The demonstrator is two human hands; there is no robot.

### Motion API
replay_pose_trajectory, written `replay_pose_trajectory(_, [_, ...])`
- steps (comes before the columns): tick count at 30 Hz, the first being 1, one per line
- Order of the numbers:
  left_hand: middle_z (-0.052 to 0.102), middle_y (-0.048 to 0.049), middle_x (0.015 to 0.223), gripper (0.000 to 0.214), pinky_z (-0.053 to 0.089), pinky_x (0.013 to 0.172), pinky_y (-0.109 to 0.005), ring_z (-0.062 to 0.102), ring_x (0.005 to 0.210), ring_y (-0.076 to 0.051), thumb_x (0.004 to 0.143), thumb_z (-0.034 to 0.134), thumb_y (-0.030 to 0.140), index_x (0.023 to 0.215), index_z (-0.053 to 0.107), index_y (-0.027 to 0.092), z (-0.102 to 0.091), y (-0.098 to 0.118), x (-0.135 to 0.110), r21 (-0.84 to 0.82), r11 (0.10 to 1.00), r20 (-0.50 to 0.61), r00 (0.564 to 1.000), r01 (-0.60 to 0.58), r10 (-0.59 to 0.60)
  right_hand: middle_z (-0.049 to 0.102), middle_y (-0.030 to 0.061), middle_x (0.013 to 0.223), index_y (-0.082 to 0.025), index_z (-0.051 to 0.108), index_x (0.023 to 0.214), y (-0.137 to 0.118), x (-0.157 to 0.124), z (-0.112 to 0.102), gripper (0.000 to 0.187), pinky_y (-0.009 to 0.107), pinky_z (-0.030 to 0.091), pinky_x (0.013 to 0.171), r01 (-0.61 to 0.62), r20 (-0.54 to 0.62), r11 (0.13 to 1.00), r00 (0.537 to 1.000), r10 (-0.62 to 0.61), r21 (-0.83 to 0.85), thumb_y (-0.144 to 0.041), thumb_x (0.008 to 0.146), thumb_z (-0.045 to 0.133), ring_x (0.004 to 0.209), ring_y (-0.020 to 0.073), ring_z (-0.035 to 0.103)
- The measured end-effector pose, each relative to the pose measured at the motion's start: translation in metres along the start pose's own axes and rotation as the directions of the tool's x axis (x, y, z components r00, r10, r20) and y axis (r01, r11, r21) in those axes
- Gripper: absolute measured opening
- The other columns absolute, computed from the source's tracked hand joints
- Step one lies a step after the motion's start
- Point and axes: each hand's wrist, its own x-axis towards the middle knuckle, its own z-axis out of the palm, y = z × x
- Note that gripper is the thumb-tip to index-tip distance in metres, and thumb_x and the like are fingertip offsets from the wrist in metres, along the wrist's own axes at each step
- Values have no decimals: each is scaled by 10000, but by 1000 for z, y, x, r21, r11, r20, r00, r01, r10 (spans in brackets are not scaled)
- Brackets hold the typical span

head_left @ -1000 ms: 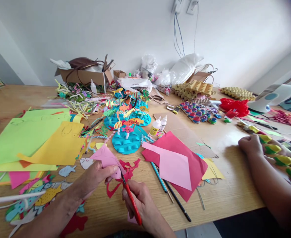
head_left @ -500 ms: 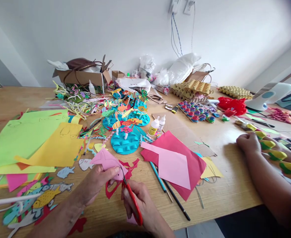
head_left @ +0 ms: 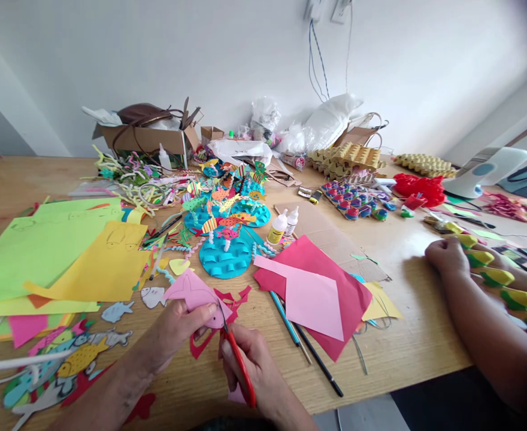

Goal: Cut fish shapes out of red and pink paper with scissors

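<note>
My left hand pinches a pink paper shape with a fish drawn on it, held just above the wooden table. Gripped in my right hand, the red-handled scissors point their blades up into the lower right edge of the pink shape. Red paper offcuts lie under and beside the cut. Both hands are closed.
Green and yellow sheets lie at the left, pink and red sheets at the right with pencils. Blue fish discs, glue bottles and cut-out fish surround them. Another person's hand rests at the right.
The view has drifted slightly. My hands, the pink shape and the scissors stay almost where they were; the other person's hand shifted a little to the left.
</note>
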Motion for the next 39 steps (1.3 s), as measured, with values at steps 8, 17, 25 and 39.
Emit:
replay_pose_trajectory(8, [401, 48, 475, 301, 339, 509, -247, 380, 501, -130, 724, 450, 389, 486, 434, 206, 1, -1, 1, -7, 1000, 8, 1000, 9, -9, 340, -77, 388, -188, 395, 564, 3, 1, 0, 370, 172, 231, 347, 27, -12, 1000, 1000, -27, -11, -429, 843, 421, 345, 55, 314])
replay_pose_trajectory(17, [412, 49, 479, 285, 322, 504, -239, 377, 502, -126, 721, 453, 364, 498, 481, 190, -4, 0, 1, 3, 1000, 45, 999, 15, -15, 325, -60, 438, -189, 348, 527, 1, 1, -2, 352, 190, 246, 426, 45, -33, 992, 998, -49, -116, -343, 834, 424, 432, 70, 305])
replay_pose_trajectory(25, [428, 44, 483, 264, 318, 508, -245, 381, 498, -124, 709, 434, 332, 519, 530, 175, -9, 1, 2, 37, 999, 83, 996, 11, -14, 302, -51, 482, -188, 338, 535, 3, 0, -2, 305, 198, 246, 461, 55, -39, 984, 997, -62, -170, -253, 822, 418, 492, 86, 306])
replay_pose_trajectory(39, [365, 61, 421, 273, 265, 453, -238, 319, 444, -100, 659, 461, 349, 433, 427, 200, -18, 13, 3, 51, 994, 188, 977, 97, -104, 265, -59, 528, -179, 322, 558, 6, -2, -4, 369, 217, 200, 469, 161, 25, 964, 987, -159, -213, -339, 875, 417, 506, 77, 254])
